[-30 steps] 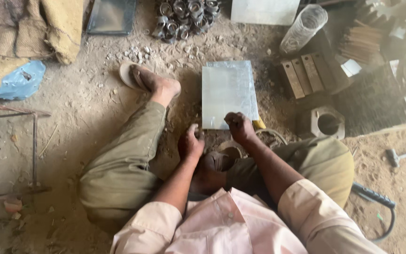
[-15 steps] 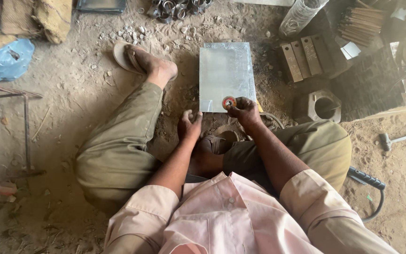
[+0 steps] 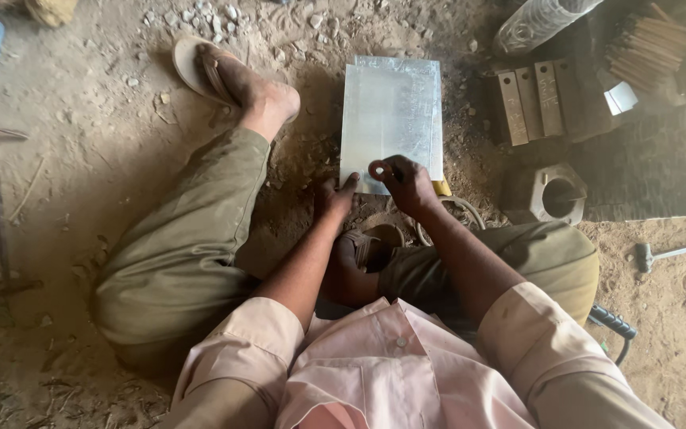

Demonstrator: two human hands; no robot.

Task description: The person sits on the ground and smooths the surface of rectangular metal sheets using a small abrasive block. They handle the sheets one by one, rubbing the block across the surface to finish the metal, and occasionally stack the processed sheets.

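While the small round ring-shaped piece (image 3: 378,169) sits pinched at the fingertips of the right hand (image 3: 408,184), it hovers right over the near edge of the grey metal plate (image 3: 391,111), and that is the relation to watch: the plate lies straight ahead of the hand, its long axis running away from the person, so everything beyond the ring is flat sheet. The right hand is curled in a tight pinch, fingers closed about the ring and nothing else. The left hand (image 3: 333,199) sits just beside it, at the plate's near left corner, fingers fairly straight and resting against the edge or the sandy ground (image 3: 105,159); whether it grips anything, one cannot tell. Both hands are near, but the right is the one over the sheet. Further out, a sandalled foot (image 3: 236,79) lies left of the plate, and a hexagonal block with a round hole (image 3: 548,195) stands to the right, below three upright metal bars (image 3: 530,103).
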